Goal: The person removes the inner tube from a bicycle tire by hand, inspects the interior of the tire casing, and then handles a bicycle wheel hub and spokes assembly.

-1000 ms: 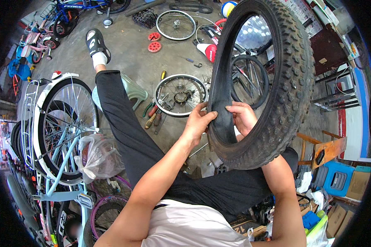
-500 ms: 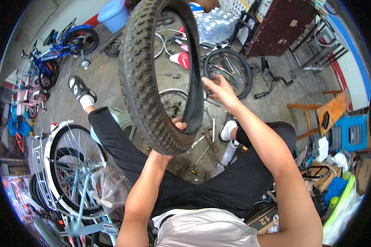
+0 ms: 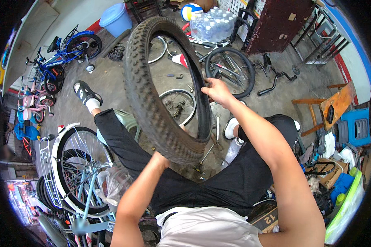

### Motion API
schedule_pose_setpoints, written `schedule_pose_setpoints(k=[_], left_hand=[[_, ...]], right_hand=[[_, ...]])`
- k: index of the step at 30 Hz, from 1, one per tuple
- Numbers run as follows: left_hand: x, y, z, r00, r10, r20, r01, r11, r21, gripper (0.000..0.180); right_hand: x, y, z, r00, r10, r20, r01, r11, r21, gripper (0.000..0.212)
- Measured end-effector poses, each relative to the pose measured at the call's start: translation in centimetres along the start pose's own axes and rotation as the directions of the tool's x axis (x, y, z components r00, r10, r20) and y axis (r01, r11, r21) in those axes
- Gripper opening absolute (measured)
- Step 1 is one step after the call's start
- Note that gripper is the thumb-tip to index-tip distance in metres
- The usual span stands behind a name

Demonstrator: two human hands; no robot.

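Observation:
A knobby black bicycle tire (image 3: 137, 78) with no wheel in it stands upright and tilted in front of me, above my lap. My left hand (image 3: 160, 159) grips its lower part from underneath; the tread hides most of the fingers, and a fingertip shows inside the opening. At the tire's right side, my right hand (image 3: 218, 91) pinches the edge between thumb and fingers. Through the opening I see a spoked wheel (image 3: 175, 108) without a tire lying on the floor. Nearby on the floor lies a wrench (image 3: 217, 131).
A wheel with a black tire (image 3: 251, 78) and a crank arm (image 3: 268, 87) lie ahead right. A light blue bicycle (image 3: 81, 193) is close on my left. Shrink-wrapped bottles (image 3: 213, 26) stand far ahead. A wooden stool (image 3: 341, 105) and blue plastic stool (image 3: 358, 127) are at right.
The tire has come down and slightly right, with my left hand still gripping it. My right hand, earlier with fingers apart beside the tire, has closed on its edge.

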State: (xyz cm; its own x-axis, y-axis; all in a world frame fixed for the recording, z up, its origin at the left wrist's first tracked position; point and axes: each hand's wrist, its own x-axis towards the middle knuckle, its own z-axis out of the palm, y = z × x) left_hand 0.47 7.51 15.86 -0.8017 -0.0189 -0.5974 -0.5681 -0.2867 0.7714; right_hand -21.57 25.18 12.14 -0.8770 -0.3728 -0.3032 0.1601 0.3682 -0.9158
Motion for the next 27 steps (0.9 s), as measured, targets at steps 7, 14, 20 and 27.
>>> schedule_pose_setpoints(k=[7,14,20,27], left_hand=[[10.5,5.8,-1.0,0.961,0.263,-0.084,-0.236,0.94,0.246,0.08],[14.6,2.9,-0.4,0.84,0.509,-0.19,-0.342,0.767,0.543,0.024],[14.1,2.6,0.3,0.84,0.5,-0.211,-0.385,0.823,0.418,0.031],[11.0,2.1,-1.3,0.972,0.233,-0.009,-0.234,0.972,-0.024,0.024]], right_hand=[[-2.7,-2.4,1.0,0.958,0.054,0.283,-0.113,0.974,0.197,0.045],[-3.8,-3.6,2.3,0.967,0.062,0.247,-0.066,0.998,0.006,0.049],[-2.7,-3.7,2.0,0.971,0.02,0.238,-0.022,1.0,0.007,0.05],[-4.2,-3.9,1.4,0.926,0.069,0.371,-0.146,0.972,0.185,0.057]])
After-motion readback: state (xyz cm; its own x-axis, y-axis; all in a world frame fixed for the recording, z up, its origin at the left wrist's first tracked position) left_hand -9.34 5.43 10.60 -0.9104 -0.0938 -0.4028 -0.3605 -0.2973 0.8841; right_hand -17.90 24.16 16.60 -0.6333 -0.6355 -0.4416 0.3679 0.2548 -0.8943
